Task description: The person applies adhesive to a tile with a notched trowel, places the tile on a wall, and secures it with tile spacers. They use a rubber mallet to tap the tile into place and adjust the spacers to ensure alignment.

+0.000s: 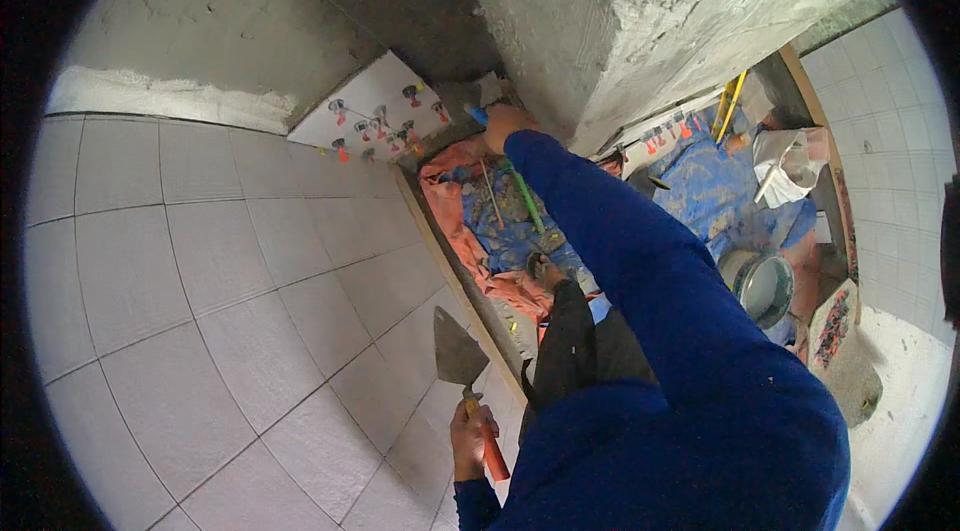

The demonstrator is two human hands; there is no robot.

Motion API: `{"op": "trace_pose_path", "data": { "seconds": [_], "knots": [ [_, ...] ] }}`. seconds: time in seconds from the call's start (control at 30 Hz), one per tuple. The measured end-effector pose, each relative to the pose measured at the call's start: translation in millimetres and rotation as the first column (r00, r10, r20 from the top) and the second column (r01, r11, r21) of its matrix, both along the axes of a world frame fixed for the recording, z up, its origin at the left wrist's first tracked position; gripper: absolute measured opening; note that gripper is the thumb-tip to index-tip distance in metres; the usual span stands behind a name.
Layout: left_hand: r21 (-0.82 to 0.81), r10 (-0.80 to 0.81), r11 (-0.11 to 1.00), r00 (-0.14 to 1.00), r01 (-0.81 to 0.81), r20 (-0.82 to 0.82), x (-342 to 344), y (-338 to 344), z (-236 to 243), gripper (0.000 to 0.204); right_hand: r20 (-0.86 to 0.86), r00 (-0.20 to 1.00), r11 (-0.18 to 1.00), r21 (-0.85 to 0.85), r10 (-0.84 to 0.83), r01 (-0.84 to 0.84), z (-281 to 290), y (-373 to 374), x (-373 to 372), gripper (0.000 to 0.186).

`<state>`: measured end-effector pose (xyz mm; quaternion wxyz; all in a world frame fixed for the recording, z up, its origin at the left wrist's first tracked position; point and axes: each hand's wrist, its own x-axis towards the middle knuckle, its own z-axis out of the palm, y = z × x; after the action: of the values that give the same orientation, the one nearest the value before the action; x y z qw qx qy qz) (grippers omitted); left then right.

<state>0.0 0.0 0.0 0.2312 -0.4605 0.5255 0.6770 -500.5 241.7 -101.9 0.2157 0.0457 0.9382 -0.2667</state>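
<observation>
My left hand [468,441] is closed round the red and yellow handle of a pointed trowel [458,351], its grey blade raised over the pale floor tiles. My right arm reaches far forward into the corner. There my right hand [505,125] is closed, with a small blue piece [478,115] showing at its left side; its kind is too small to tell. Just left of this hand, a white tile [335,136] leans against the cement wall, with several red and black tile levelling clips [385,126] on its face.
Tiled surface [240,321] spreads across the left. A wooden strip [460,281] edges the blue and orange sheeting [480,221], where a green stick [527,201] lies. At right stand a metal bucket [765,286] and a white bag [792,166]. A rough concrete column [600,31] juts out ahead.
</observation>
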Motion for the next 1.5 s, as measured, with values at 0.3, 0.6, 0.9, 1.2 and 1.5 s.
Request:
{"op": "trace_pose_path", "data": {
  "seconds": [0.3,0.6,0.9,1.2,1.5],
  "knots": [
    [-0.017,-0.119,0.993,0.993,0.120,0.018,-20.4,-13.0,9.5,0.037,-0.168,0.985,0.995,0.102,0.026,-0.009,8.5,-6.8,-19.1,0.037],
    [0.004,-0.184,0.983,0.983,0.184,0.012,-29.9,-16.2,3.0,0.039,-0.177,0.984,0.999,0.029,0.036,-0.031,45.4,5.4,-2.2,0.040],
    [-0.038,-0.200,0.979,0.979,0.202,0.041,-28.0,-25.0,1.1,0.044,-0.157,0.987,0.996,0.071,-0.046,0.058,62.0,1.4,22.6,0.046],
    [0.062,-0.155,0.986,0.988,0.153,0.025,-36.0,-21.6,-1.5,0.031,-0.269,0.963,0.998,-0.055,-0.033,0.019,111.1,6.5,46.4,0.043],
    [0.308,-0.035,0.949,0.991,0.073,-0.126,-68.9,-2.4,42.9,0.029,-0.084,0.996,0.900,-0.436,-0.031,-0.008,102.0,73.4,260.5,0.058]
  ]
}}
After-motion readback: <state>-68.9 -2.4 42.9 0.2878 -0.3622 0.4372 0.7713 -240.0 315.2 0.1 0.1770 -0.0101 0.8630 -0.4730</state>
